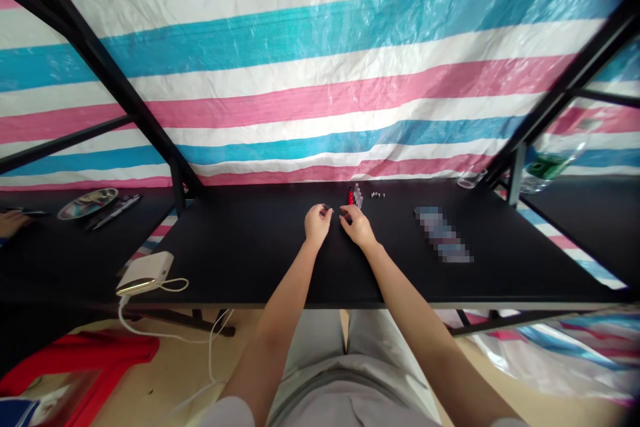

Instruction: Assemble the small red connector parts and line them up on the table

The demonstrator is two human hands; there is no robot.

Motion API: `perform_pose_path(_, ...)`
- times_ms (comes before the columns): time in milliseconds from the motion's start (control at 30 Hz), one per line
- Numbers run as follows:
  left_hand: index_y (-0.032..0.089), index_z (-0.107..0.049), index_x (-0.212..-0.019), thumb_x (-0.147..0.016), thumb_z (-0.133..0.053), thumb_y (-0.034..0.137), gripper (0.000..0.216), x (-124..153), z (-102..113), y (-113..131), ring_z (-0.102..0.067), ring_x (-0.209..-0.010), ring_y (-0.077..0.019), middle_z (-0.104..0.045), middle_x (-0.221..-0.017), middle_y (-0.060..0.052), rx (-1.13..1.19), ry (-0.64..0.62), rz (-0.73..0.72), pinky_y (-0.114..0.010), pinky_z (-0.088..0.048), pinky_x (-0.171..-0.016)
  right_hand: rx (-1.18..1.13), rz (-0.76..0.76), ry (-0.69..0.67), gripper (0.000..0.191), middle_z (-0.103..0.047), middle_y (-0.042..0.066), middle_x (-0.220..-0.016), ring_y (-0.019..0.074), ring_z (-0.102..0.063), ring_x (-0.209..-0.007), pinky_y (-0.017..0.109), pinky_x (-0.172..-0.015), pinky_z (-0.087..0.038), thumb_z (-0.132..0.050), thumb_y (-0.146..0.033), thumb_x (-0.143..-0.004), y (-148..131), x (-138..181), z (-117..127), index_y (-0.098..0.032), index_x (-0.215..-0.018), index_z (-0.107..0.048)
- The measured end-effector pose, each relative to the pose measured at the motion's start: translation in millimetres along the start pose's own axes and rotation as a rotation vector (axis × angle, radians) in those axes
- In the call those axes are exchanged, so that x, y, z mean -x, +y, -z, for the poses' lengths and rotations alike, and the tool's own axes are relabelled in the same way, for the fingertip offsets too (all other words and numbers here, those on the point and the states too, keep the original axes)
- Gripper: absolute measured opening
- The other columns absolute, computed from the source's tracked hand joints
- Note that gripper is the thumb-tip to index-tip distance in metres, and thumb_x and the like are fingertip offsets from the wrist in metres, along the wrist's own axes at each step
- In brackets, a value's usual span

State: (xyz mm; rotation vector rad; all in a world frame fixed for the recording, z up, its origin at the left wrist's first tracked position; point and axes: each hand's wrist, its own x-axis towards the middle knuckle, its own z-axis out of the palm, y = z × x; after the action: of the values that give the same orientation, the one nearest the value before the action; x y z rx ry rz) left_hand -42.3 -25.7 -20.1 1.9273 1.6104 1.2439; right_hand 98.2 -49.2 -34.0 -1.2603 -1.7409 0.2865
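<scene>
Backdrop: a striped tarp (300,80) in pink, blue and white hangs behind a black metal frame (100,60).

Table: a black table (250,267) runs across the view, with a second surface to the left.

Left side: a metal tray (87,203), pens (113,211) and a co-worker's hand (13,222) lie well away; a white power bank (145,273) sits at the near edge, its cable (150,320) trailing down.

Right side: a blurred packet (443,235), too obscured to read, lies flat.

Hands: both are near the table's middle, close together, with the left hand (318,225) beside the right hand (358,225).

Fingers: the left fingers (325,211) pinch a dark piece (326,207), too small to identify; the right fingers (346,216) are curled, and whether they grasp anything cannot be told.

Parts: a red piece (351,196) and clear pieces (358,195) stand just beyond the right hand; small metal parts (377,195) lie nearby.

Risk: a slip of the pinch could drop the dark piece — and a careless knuckle could scatter the parts.
</scene>
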Motion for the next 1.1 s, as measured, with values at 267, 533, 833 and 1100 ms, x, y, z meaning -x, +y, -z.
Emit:
perform_pose_path(267,0.019,-0.059,-0.077,-0.078,-0.053,0.03,0.013,-39.3,29.8,-14.3,-0.055,-0.086,-0.0185,-0.062,-0.087,-0.006,-0.406,-0.029,0.148,-0.029,-0.039,-0.074,0.068,0.011,0.016,0.024,-0.058,0.006,-0.089,0.0138,-0.055,-0.07,0.028,-0.072,-0.047,-0.042,-0.023,-0.082,-2.3,-0.1,3.2,-0.018,-0.099,-0.057)
perform_pose_path(533,0.023,-0.065,-0.079,-0.074,-0.057,0.03,0.012,-44.3,25.2,-27.4,-0.056,-0.088,-0.0208,-0.065,-0.088,-0.004,-0.447,-0.064,0.247,-0.034,-0.039,-0.076,0.068,0.026,0.034,0.023,-0.058,0.006,-0.087,0.014,-0.055,-0.071,0.027,-0.071,-0.046,-0.041,-0.022,-0.082,-1.3,0.6,3.1,-0.018,-0.098,-0.057)
perform_pose_path(833,0.024,-0.066,-0.081,-0.074,-0.055,0.033,0.016,-43.7,23.4,-21.5,-0.054,-0.092,-0.0228,-0.065,-0.092,-0.005,-0.471,-0.056,0.299,-0.037,-0.038,-0.08,0.19,-0.054,0.2,0.019,-0.06,0.005,-0.081,0.0137,-0.054,-0.067,0.026,-0.067,-0.043,-0.042,-0.023,-0.081,-3.2,-2.3,8.9,-0.018,-0.086,-0.059)
perform_pose_path(1100,0.019,-0.062,-0.087,-0.07,-0.059,0.041,0.028,-44.3,34.5,-10.1,-0.051,-0.102,-0.0287,-0.062,-0.1,-0.012,-0.578,-0.167,0.33,-0.042,-0.037,-0.083,0.373,-0.376,0.293,0.016,-0.059,0.008,-0.074,0.0188,-0.053,-0.071,0.031,-0.065,-0.039,-0.045,-0.023,-0.075,7.2,-6.2,19.8,-0.016,-0.071,-0.059)
